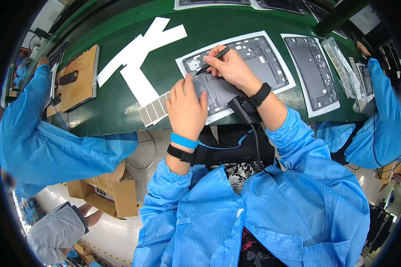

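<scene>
A dark grey tablet housing (263, 66) with small white and silver patches lies on a white sheet (286, 86) in front of me. My right hand (231, 69) is closed round black tweezers (221, 53), their tip pointing down and left at the housing's left part. My left hand (186, 109) rests at the housing's left edge, fingers stretched and thumb apart; its palm side is hidden. Beside its wrist lies a strip sheet of grey rectangular pieces (154, 110).
White paper strips (138, 49) lie across the green table (116, 107). A second housing (311, 71) is at right, by clear-wrapped strips (341, 66). Co-workers in blue sit on both sides. A brown board (82, 80) is at left. A cable (257, 147) hangs from my right wrist.
</scene>
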`<state>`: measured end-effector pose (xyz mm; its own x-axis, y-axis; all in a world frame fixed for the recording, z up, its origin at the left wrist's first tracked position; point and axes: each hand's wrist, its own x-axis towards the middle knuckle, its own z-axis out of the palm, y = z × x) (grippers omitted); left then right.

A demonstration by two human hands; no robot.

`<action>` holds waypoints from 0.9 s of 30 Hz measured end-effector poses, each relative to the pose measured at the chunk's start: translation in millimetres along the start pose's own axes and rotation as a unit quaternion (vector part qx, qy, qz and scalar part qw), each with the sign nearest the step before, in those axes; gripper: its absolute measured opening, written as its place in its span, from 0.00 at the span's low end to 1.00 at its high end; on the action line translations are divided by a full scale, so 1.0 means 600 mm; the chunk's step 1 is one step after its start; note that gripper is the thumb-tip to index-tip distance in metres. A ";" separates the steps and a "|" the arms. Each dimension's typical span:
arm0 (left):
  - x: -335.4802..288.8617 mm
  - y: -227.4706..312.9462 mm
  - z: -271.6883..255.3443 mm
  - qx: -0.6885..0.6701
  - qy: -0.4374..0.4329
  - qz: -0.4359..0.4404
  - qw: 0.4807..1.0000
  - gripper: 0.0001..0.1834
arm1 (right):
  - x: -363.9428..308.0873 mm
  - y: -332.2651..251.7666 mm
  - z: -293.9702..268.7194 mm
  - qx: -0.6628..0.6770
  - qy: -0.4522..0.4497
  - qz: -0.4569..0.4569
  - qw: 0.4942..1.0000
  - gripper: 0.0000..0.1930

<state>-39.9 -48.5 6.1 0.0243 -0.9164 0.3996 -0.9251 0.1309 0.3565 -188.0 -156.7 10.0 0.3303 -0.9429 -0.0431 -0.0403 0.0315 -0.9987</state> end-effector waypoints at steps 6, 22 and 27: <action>0.022 0.023 -0.002 0.129 -0.029 -0.003 0.991 0.28 | 0.003 -0.015 0.000 0.029 0.005 -0.005 1.000 0.09; -0.095 -0.017 -0.040 0.076 -0.052 -0.066 0.994 0.34 | -0.060 -0.013 0.106 -0.092 -0.028 -0.060 0.994 0.10; -0.093 -0.018 -0.042 0.069 -0.057 -0.068 0.994 0.33 | -0.058 -0.014 0.122 -0.067 -0.034 -0.042 0.996 0.09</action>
<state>-21.6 10.8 0.9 0.1174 -0.9601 0.2537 -0.9595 -0.0439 0.2781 -129.9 -99.8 18.1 0.4006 -0.9156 0.0336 -0.1340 -0.0948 -0.9864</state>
